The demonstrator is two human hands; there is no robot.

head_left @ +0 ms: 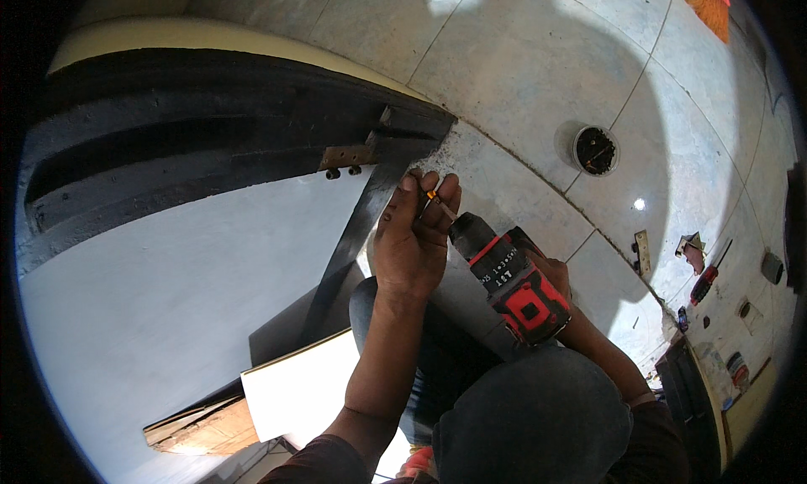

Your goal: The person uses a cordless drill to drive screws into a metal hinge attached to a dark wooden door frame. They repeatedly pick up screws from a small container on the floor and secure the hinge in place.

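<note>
My right hand [551, 274] is wrapped round the handle of a red and black cordless drill [530, 303], partly hidden behind its body. The drill points up and left, with a thin driver bit [434, 197] with an orange band in its chuck. Palm up, my left hand [416, 240] has its thumb and fingers curled about the front end of this bit. Whether a small screw sits at the bit's tip I cannot make out. Just left of that hand, a rusty hinge [346, 156] is fixed to the edge of a black wooden frame [252, 123].
A round tub [597, 150] of dark screws stands on the tiled floor. Farther right lie a loose hinge plate [642, 253], a red and black screwdriver [710, 276] and small scraps. A pale panel [168, 316] fills the left. An orange-bristled broom [713, 18] shows at far right.
</note>
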